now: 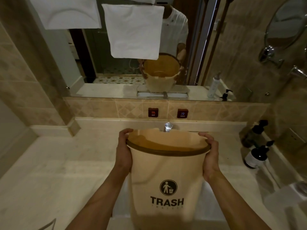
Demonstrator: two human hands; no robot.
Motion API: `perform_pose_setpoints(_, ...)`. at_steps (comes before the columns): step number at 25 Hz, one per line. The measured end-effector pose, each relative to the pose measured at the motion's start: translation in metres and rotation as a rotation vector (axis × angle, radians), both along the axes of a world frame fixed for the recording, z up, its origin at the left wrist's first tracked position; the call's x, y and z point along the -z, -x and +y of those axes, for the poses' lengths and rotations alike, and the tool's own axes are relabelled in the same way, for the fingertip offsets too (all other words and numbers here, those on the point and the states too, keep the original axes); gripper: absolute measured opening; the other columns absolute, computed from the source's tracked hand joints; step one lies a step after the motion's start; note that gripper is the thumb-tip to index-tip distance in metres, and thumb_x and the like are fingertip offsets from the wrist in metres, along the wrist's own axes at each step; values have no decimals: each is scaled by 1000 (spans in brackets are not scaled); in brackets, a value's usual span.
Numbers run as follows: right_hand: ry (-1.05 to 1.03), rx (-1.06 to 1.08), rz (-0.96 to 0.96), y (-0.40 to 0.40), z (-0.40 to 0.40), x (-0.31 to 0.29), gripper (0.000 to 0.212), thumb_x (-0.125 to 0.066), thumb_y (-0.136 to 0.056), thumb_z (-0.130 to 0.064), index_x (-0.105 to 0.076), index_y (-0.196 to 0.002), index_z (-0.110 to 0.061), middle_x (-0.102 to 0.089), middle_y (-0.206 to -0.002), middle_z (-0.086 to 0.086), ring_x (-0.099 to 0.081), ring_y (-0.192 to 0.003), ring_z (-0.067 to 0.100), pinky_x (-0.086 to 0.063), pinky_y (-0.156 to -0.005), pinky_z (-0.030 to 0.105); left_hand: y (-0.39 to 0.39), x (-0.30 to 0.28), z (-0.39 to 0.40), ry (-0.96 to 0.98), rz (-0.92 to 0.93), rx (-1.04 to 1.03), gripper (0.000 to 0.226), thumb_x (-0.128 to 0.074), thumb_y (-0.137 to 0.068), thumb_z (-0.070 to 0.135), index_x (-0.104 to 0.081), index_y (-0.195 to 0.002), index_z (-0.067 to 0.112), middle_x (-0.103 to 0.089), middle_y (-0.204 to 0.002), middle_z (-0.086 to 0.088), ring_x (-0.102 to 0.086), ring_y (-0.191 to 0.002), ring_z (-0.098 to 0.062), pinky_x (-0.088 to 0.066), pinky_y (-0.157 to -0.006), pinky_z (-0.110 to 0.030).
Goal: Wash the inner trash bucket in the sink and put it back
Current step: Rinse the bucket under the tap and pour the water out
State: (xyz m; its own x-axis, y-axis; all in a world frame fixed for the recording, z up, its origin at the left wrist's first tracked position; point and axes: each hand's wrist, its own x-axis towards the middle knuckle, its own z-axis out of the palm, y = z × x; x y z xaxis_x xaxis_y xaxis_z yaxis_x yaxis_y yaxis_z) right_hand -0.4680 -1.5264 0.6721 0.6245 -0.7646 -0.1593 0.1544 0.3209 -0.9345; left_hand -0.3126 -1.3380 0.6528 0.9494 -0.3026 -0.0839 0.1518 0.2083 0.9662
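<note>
Marble counter (69, 163) — round beige plastic bucket (166, 170) between 2 gripping hands.

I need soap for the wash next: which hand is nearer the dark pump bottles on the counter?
Right. The right hand grips the bucket rim on the pump bottles side; the left hand grips the far rim.

Dim, warm-toned bathroom light, glare on the faucet (168, 127) at twelve o'clock, soft blur throughout, wide-angle bending at edges
</note>
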Motion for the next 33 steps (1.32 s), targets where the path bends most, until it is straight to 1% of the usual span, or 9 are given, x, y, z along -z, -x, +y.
perform_pose_setpoints(3,68,31,-39,5,-17,-8,36,-28,-99,-36,-53,-115,-16,-57,-99,8,-57,-82,20,-50,-61,30,12,-9,-16,2,-20,2,35,-38,-89,43,-60,-103,21,-64,-92,2,-58,-90,-19,-49,-79,-36)
perform_pose_setpoints(6,1,10,-25,9,-20,0,35,-29,-99,-38,-55,-109,-17,-58,-99,8,-56,-86,23,-48,-65,34,22,3,-14,-35,20,3,37,-35,-88,49,-61,-103,26,-65,-93,2,-58,-97,-25,-48,-89,-47)
perform_pose_setpoints(10,52,-27,-22,-6,2,5,38,-28,-98,-38,-54,-114,-15,-58,-101,4,-54,-91,20,-47,-67,32,2,1,6,1,-16,-44,36,-43,-81,50,-63,-99,25,-64,-96,-6,-58,-95,-28,-48,-87,-49)
perform_pose_setpoints(15,89,-1,-83,-6,-25,-7,42,-35,-84,-44,-58,-107,-17,-58,-106,7,-56,-92,21,-47,-71,34,11,-14,-13,-48,-126,-23,40,-32,-92,37,-57,-111,12,-62,-92,6,-61,-81,0,-49,-74,-21)
perform_pose_setpoints(18,12,-31,-38,-7,-24,3,36,-32,-93,-43,-59,-102,-20,-59,-100,7,-56,-87,22,-48,-64,32,14,-6,-7,-79,-36,-43,41,-33,-83,47,-60,-104,26,-65,-88,7,-60,-88,-16,-50,-84,-40)
perform_pose_setpoints(21,-14,-75,-4,-20,-8,3,44,-35,-87,-50,-58,-109,-19,-60,-102,7,-57,-90,22,-49,-66,33,-6,-9,4,-101,8,-65,37,-34,-82,52,-63,-96,34,-65,-94,-1,-61,-95,-28,-49,-91,-52)
perform_pose_setpoints(26,61,5,-75,-14,-27,-16,35,-27,-98,-35,-54,-109,-16,-58,-103,6,-56,-88,20,-48,-67,32,2,-22,-16,-59,-33,-41,39,-33,-83,48,-63,-98,29,-61,-104,-6,-56,-99,-24,-47,-86,-45)
perform_pose_setpoints(31,13,-27,27,-12,-14,9,38,-31,-92,-44,-58,-105,-20,-57,-107,8,-54,-95,25,-46,-67,34,8,-1,2,-71,65,-60,43,-39,-73,61,-65,-94,34,-63,-106,-11,-57,-108,-39,-45,-96,-59)
perform_pose_setpoints(33,49,-42,50,-20,-5,5,48,-33,-85,-48,-58,-110,-17,-56,-113,9,-52,-98,23,-45,-69,33,-3,-1,10,-43,46,-94,42,-39,-74,59,-65,-95,33,-64,-103,-10,-58,-104,-37,-46,-93,-58)
